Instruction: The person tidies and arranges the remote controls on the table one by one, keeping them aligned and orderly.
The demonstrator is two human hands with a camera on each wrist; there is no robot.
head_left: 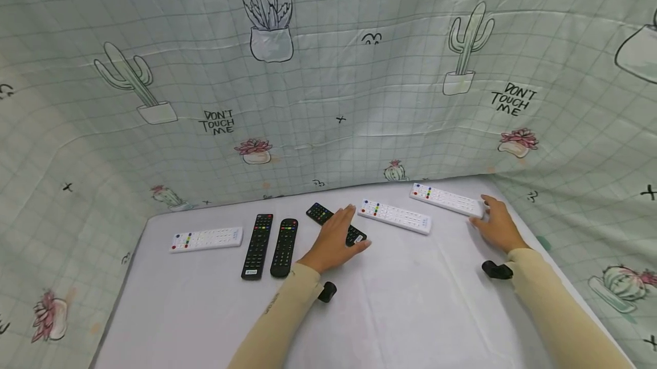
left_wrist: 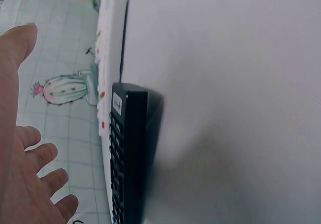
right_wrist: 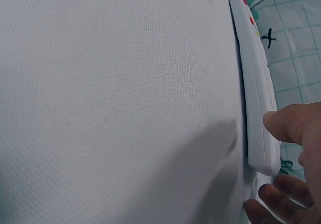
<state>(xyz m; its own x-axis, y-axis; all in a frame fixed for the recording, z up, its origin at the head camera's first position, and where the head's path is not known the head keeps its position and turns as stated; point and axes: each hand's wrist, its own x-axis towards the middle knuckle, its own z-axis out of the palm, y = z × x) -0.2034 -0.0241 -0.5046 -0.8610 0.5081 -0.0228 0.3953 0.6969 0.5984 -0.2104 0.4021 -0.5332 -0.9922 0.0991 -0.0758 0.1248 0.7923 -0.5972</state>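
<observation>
My left hand (head_left: 329,244) is over a slanting black remote control (head_left: 319,213), its fingers extended and thumb spread away. It covers the middle of that remote in the head view. In the left wrist view the hand stands apart from the black remote (left_wrist: 129,143), holding nothing. At the far right, my right hand (head_left: 497,228) is at the near end of a white remote control (head_left: 445,199). Its thumb and fingers are spread around that end. In the right wrist view the thumb tip overlaps the side of the white remote (right_wrist: 257,98), and the other fingers lie past its end.
Between the hands lies another white remote (head_left: 396,217). To the left are a long black remote (head_left: 258,246), a rounded black remote (head_left: 284,248) and a white remote (head_left: 205,239). A cactus-printed cloth (head_left: 328,84) rises behind and beside the white table (head_left: 169,312).
</observation>
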